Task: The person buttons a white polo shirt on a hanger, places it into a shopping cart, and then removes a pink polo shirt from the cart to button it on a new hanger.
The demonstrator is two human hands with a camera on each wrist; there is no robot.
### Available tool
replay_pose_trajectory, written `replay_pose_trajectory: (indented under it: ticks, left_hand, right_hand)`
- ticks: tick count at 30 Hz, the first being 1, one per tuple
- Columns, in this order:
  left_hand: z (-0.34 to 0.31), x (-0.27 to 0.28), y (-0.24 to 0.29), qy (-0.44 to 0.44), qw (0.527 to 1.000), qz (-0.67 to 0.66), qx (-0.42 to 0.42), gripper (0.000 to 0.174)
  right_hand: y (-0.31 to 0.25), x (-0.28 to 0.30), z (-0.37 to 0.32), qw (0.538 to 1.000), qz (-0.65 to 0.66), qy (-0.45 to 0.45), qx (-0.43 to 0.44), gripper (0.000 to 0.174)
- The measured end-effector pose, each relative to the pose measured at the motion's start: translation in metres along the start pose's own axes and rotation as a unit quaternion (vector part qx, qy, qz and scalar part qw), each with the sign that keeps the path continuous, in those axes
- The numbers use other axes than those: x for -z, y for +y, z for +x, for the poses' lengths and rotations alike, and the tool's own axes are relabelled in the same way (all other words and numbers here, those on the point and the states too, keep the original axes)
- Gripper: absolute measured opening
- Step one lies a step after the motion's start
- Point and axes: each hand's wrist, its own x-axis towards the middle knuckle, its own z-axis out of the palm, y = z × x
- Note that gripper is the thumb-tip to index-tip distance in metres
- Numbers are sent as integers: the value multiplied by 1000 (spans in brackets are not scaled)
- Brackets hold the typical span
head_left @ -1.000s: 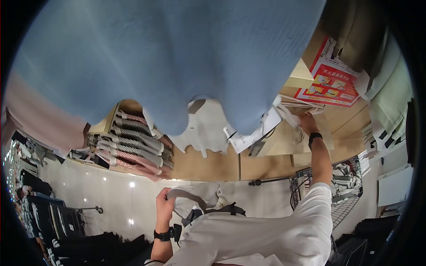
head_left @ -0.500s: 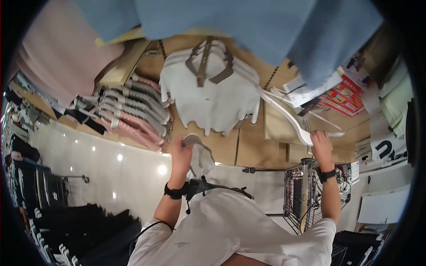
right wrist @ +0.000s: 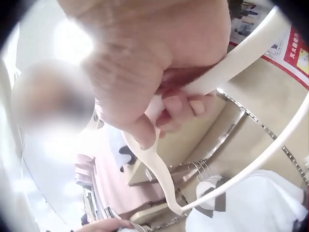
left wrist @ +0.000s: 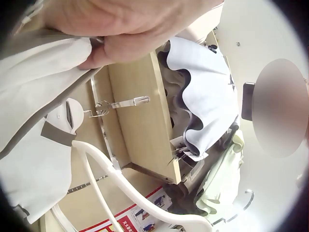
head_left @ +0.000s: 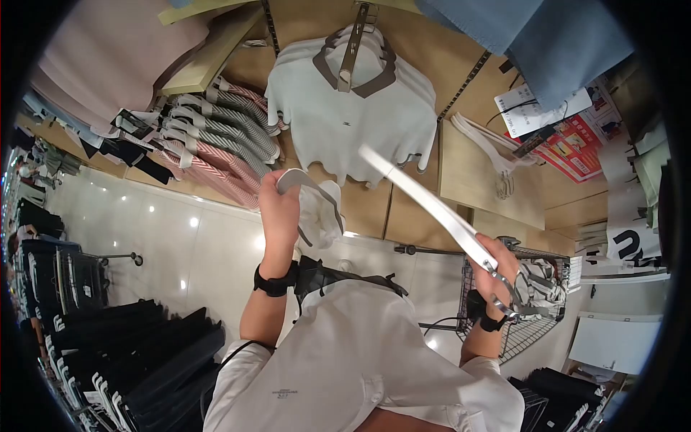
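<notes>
In the head view my left hand (head_left: 279, 219) grips a white shirt with grey trim (head_left: 322, 216) by its collar area, and the cloth hangs down in front of my waist. In the left wrist view the shirt (left wrist: 34, 72) drapes from between thumb and fingers. On the other side my right hand (head_left: 495, 270) holds a white clothes hanger (head_left: 425, 205) near its metal hook, one arm of it pointing up toward the left. The right wrist view shows fingers and thumb curled round the hanger (right wrist: 161, 174). Shirt and hanger are apart.
White shirts with grey collars (head_left: 353, 126) hang on a front-facing rail ahead. Striped shirts (head_left: 223, 140) hang to their left. More white hangers (head_left: 481, 144) lie on a wooden ledge (head_left: 461, 176). A wire cart (head_left: 533, 335) with clothes stands at the right.
My right hand has drawn the hanger away from the ledge, inward and toward my body. The left hand has lifted the shirt higher. The head view has shifted, showing more of the hanging shirts.
</notes>
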Motion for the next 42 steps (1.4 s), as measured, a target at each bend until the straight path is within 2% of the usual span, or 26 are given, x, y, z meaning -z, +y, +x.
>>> replay_pose_trajectory:
  ticks: [1, 4, 6, 9, 11, 13, 15, 16, 19, 22, 25, 27, 28, 29, 31, 32, 35, 38, 40, 41, 42]
  left_hand:
    - [0, 0, 4, -3, 1000, 6, -5, 20]
    - [-1, -1, 2, -19, 999, 43, -22, 21]
    - [-4, -3, -1, -31, 996, 73, -33, 22]
    - [-2, -3, 1, -24, 999, 21, -12, 23]
    - [6, -1, 2, 11, 1000, -6, -18, 20]
    - [4, -5, 11, 15, 999, 13, -25, 20]
    - [-8, -12, 20, 50, 957, 224, -177, 23]
    - [-17, -18, 23, 45, 933, 280, -220, 27]
    - [-47, -38, 30, 4, 909, 341, -240, 28]
    - [-72, -52, 42, -26, 899, 326, -291, 29]
    - [-92, -57, 58, -60, 892, 315, -318, 34]
    - [-106, -61, 65, -100, 894, 268, -346, 38]
    - [-112, -61, 62, -124, 885, 269, -358, 46]
    - [-119, -63, 60, -119, 885, 272, -359, 46]
    - [-133, -67, 54, -181, 876, 260, -363, 52]
    - [-139, -69, 50, -198, 871, 270, -360, 55]
    - [-145, -66, 37, -235, 843, 298, -381, 62]
    - [-146, -60, 38, -244, 834, 336, -363, 62]
    - [-144, -58, 55, -171, 761, 425, -460, 61]
    - [-139, -56, 61, -176, 759, 426, -460, 61]
    - [-134, -53, 66, -194, 744, 431, -473, 60]
  right_hand:
    - [-1, 1, -4, 998, 40, -6, -47, 36]
    - [-5, -10, -8, 993, 79, 22, -83, 34]
    - [-11, -12, -13, 983, 109, 25, -142, 32]
    - [-11, -11, -20, 976, 161, 26, -145, 32]
    - [-12, -11, -26, 965, 197, 19, -172, 31]
    - [-10, -11, -29, 964, 225, -31, -138, 30]
    - [-7, -18, -31, 964, 230, -30, -130, 30]
    - [-6, -23, -32, 962, 241, -36, -120, 29]
    - [-13, -42, -30, 955, 267, -39, -126, 27]
    - [-23, -65, -26, 946, 300, -18, -120, 28]
    - [-34, -80, -21, 932, 328, -27, -153, 27]
    - [-37, -96, -25, 884, 403, -14, -237, 27]
    - [-35, -106, -28, 888, 396, -19, -232, 36]
    - [-35, -112, -28, 887, 400, -22, -229, 36]
    - [-38, -123, -28, 815, 502, 18, -289, 54]
    - [-36, -131, -27, 812, 519, 35, -265, 69]
    - [-29, -144, -36, 808, 508, 64, -291, 73]
    - [-29, -136, -35, 816, 502, 60, -282, 70]
    - [-24, -132, -34, 818, 521, 49, -238, 61]
    - [-22, -130, -32, 817, 522, 53, -241, 61]
    - [-20, -129, -31, 838, 506, 32, -203, 58]
